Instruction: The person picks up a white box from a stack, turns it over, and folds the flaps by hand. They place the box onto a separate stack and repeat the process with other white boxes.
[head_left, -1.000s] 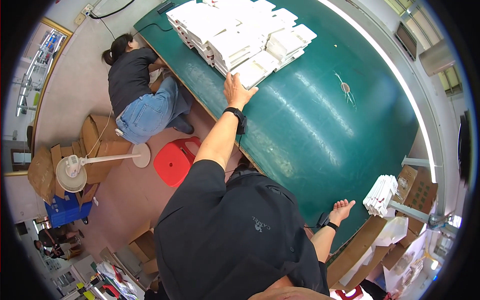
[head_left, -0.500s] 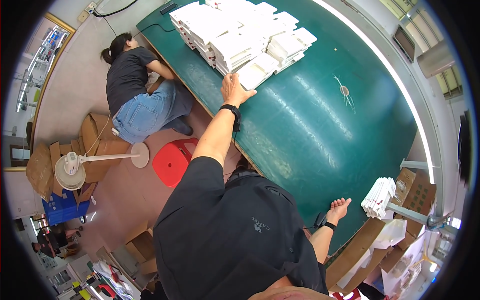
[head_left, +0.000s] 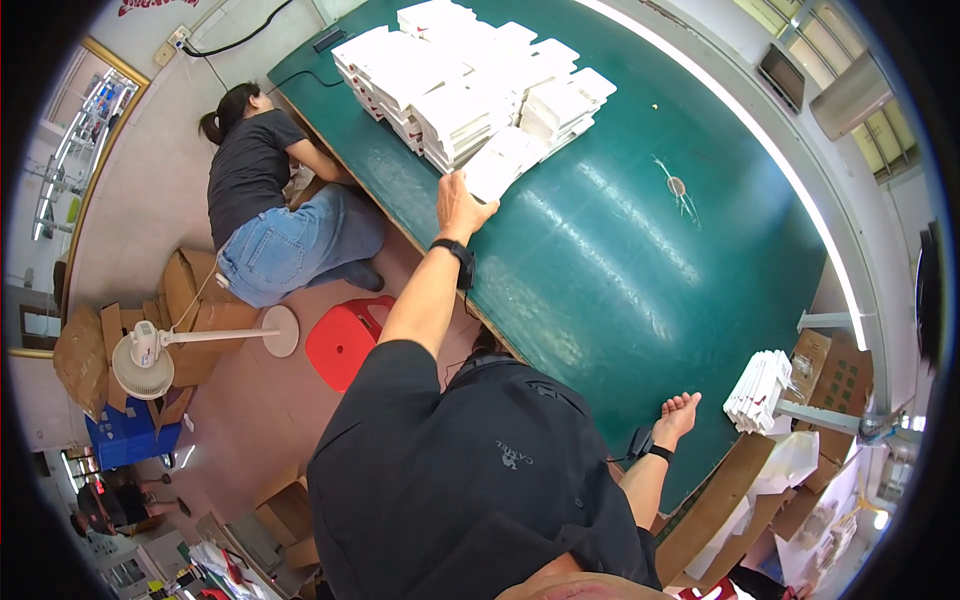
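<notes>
Reaching toward the far left with the left hand [head_left: 463, 208], with thumb and fingers set wide at the near end of a flat white box [head_left: 497, 168]. Cannot tell whether pinching that box or only touching it. Placing that box just at the near side of a big, uneven stack of white boxes [head_left: 440, 90], at the far left of the green table [head_left: 590, 310]. Wearing a black band [head_left: 457, 259] on the left wrist. Holding the right hand [head_left: 677, 418] loosely open at the near right part of the table, well apart from the stack, with fingers slightly curled. Near that hand, to the right, a bundle of flat white pieces [head_left: 757, 391]; nearer still, an open cardboard box [head_left: 722, 515] beside the table. In the far part of the tabletop, a round hole [head_left: 677, 187]. Left of the table, a co-worker [head_left: 255, 175] bent low in a dark top and blue jeans. Nearer, on the floor, a red stool [head_left: 342, 343]; farther left, a white fan [head_left: 143, 362] near brown cartons [head_left: 205, 295] and a blue box [head_left: 128, 432].
</notes>
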